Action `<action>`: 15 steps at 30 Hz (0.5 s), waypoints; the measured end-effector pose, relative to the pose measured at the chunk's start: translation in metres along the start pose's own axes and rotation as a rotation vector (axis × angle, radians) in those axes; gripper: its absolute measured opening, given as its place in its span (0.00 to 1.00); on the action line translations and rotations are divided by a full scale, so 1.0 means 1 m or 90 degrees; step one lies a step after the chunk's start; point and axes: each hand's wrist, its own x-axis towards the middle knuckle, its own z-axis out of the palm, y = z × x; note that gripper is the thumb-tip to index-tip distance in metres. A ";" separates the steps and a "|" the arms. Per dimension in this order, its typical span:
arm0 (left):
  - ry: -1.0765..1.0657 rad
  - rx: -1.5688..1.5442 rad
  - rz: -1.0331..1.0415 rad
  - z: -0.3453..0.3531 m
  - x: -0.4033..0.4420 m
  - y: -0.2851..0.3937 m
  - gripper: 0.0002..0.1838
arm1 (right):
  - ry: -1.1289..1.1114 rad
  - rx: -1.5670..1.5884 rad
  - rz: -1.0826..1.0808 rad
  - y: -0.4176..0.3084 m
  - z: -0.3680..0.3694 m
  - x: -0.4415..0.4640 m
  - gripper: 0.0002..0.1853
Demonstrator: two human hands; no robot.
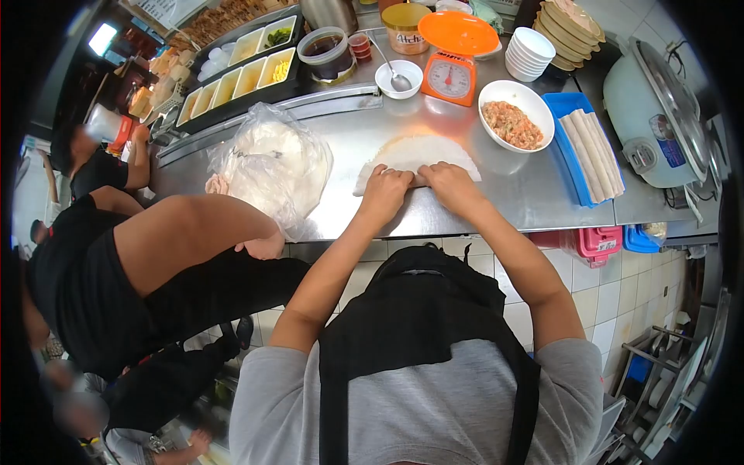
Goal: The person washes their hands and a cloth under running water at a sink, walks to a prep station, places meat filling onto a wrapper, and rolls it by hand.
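Note:
A thin, pale round wrapper (pixel 422 153) lies on the steel counter in front of me, its near edge folded over into a roll. My left hand (pixel 387 191) has its fingers curled over the left part of that rolled edge. Close beside it, my right hand (pixel 450 186) grips the edge just right of the middle. Whatever is inside the roll is hidden. A white bowl of minced filling (pixel 513 116) stands to the right, next to a blue tray (pixel 555 116) of finished rolls (pixel 592 155). Left of my hands sits a plastic bag of wrappers (pixel 271 159).
An orange kitchen scale (pixel 449 76) and a small bowl with a spoon (pixel 399 80) stand behind the wrapper. Stacked white bowls (pixel 530 54) and a large cooker (pixel 651 116) are at the right. A co-worker's arm (pixel 194 232) reaches near the bag; condiment containers (pixel 240 77) line the back left.

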 end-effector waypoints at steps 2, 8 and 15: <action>0.109 0.089 0.043 0.004 -0.002 0.005 0.09 | 0.106 -0.062 -0.088 0.000 0.004 0.000 0.06; 0.051 0.193 0.020 -0.001 0.001 0.011 0.12 | 0.068 -0.139 -0.065 -0.004 0.005 0.006 0.04; 0.110 0.238 0.058 -0.003 0.005 0.007 0.11 | 0.109 -0.146 -0.100 0.000 0.001 0.009 0.05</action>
